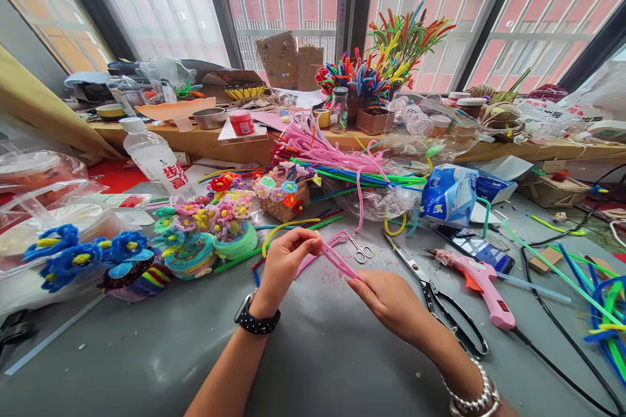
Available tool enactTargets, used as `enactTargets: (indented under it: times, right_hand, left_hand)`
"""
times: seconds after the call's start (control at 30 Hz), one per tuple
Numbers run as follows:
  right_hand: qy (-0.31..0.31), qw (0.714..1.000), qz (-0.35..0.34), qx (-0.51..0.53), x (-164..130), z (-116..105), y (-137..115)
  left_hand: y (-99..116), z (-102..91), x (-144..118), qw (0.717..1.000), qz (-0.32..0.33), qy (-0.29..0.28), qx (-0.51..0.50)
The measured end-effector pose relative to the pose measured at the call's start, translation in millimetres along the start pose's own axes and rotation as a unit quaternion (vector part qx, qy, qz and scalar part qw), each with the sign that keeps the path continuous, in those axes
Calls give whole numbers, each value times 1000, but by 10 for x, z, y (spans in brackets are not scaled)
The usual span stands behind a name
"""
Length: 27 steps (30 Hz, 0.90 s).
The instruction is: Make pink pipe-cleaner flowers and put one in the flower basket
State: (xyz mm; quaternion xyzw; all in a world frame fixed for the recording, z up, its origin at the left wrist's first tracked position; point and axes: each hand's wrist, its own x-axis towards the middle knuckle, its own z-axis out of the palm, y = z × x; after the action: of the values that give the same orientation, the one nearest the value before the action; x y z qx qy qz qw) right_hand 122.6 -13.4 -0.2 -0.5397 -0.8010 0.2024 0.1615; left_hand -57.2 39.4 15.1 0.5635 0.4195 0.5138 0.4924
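Note:
Pink pipe cleaners (338,262) stretch between my two hands above the grey table. My left hand (289,260), with a black watch strap at the wrist, pinches their upper left end. Lower down on the right, my right hand (386,296) grips the other end between thumb and fingers. Just behind my hands lie small scissors (360,250) and another pink strip (309,265), with pink fluff scattered on the table. Large black-handled scissors (430,293) lie to the right of my right hand, partly hidden by it. Farther right rests a pink glue gun (482,280).
Pipe-cleaner flower pots (190,251) and blue flowers (88,254) stand at left beside a plastic bottle (155,159). A pink pipe-cleaner bundle (327,150) lies at the back. A blue tissue pack (448,195), phone (474,247) and black cable (562,322) are at right.

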Motion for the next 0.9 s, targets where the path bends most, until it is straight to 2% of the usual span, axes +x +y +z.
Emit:
enactTargets:
  times: [0.1, 0.27, 0.5, 0.67, 0.9]
  right_hand:
    - [13, 1000, -13, 11, 13, 4, 39]
    - [65, 995, -47, 53, 45, 2, 111]
    - [43, 998, 12, 36, 38, 28, 123]
    - [22, 998, -6, 50, 30, 21, 119]
    - [14, 998, 9, 53, 32, 14, 142]
  left_hand:
    - [11, -38, 25, 999, 18, -20, 45]
    - [-6, -64, 50, 997, 29, -19, 71]
    - [-9, -80, 44, 997, 8, -1, 77]
    - [-26, -93, 49, 995, 16, 6, 103]
    - [-32, -86, 44, 993, 27, 21, 116]
